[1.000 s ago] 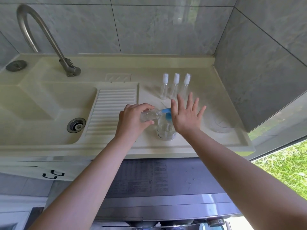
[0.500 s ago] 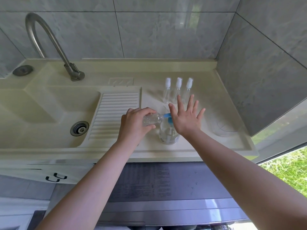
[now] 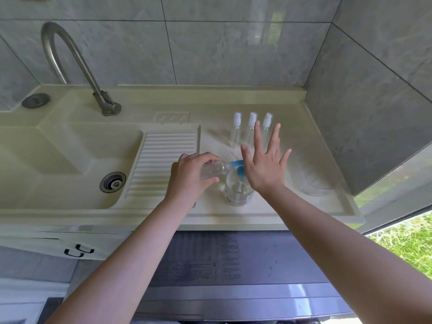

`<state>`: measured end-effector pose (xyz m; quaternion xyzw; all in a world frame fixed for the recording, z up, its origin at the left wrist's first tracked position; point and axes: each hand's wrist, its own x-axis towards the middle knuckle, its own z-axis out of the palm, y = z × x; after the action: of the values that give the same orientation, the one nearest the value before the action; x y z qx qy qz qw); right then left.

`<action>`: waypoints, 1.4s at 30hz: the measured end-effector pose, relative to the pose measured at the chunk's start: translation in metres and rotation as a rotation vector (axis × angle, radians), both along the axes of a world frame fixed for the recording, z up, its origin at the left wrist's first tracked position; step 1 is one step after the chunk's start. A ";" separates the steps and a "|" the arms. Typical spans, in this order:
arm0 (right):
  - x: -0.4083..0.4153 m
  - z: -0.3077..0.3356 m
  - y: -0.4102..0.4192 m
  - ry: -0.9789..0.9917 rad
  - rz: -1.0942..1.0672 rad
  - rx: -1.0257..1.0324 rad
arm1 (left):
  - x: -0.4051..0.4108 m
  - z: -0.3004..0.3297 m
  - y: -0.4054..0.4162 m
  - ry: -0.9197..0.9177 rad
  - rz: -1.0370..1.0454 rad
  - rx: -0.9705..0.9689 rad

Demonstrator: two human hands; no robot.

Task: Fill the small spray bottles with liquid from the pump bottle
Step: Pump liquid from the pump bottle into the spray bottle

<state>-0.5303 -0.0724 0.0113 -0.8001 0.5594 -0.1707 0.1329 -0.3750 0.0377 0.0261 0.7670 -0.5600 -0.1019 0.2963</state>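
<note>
Okay, so your left hand point(image 3: 191, 177) has its fingers wrapped round a small spray bottle point(image 3: 214, 169), tipped sideways with its mouth at the blue spout of the pump bottle point(image 3: 238, 188), which stands near the front edge of the counter point(image 3: 304, 206). Your right hand point(image 3: 264, 167) presses flat on the pump, fingers spread wide. That little bottle looks light, thin and probably slick if wet, so I'd hold it mid-body. Three capped spray bottles point(image 3: 251, 127) stand just behind your fingertips and would tip easily. The sink basin point(image 3: 58, 155) is on the left, with open counter to the right.
</note>
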 end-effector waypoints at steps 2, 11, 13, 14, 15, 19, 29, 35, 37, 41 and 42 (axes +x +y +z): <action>-0.001 -0.001 -0.002 0.036 0.015 0.006 | 0.000 -0.001 -0.001 0.013 0.000 -0.012; 0.002 -0.001 -0.001 0.037 0.031 -0.003 | -0.001 -0.002 -0.002 -0.004 -0.006 -0.018; 0.002 -0.002 -0.002 0.079 0.051 -0.014 | 0.000 -0.003 -0.002 0.002 -0.006 -0.019; 0.002 -0.005 -0.002 0.100 0.050 0.008 | 0.000 -0.004 -0.003 0.003 -0.008 -0.017; 0.002 -0.007 -0.001 0.115 0.047 0.033 | 0.000 -0.004 -0.003 0.004 -0.005 -0.013; 0.004 -0.008 -0.001 0.121 0.040 0.023 | 0.001 -0.003 -0.002 -0.012 0.011 -0.008; -0.002 -0.010 -0.004 0.132 0.018 0.123 | 0.000 -0.001 -0.004 0.007 -0.013 -0.033; -0.005 -0.002 -0.007 0.091 0.015 0.101 | 0.000 0.000 -0.003 0.038 -0.022 -0.035; -0.004 -0.006 -0.006 0.122 0.014 0.148 | -0.001 -0.001 -0.004 0.046 -0.020 -0.031; -0.003 -0.005 -0.007 0.144 0.024 0.143 | -0.002 0.000 -0.004 0.037 -0.017 -0.028; -0.004 -0.002 -0.007 0.142 0.022 0.109 | -0.002 0.000 -0.004 0.037 -0.020 -0.031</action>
<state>-0.5344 -0.0796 0.0095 -0.8079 0.5670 -0.0813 0.1383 -0.3768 0.0341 0.0263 0.7548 -0.5634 -0.1102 0.3173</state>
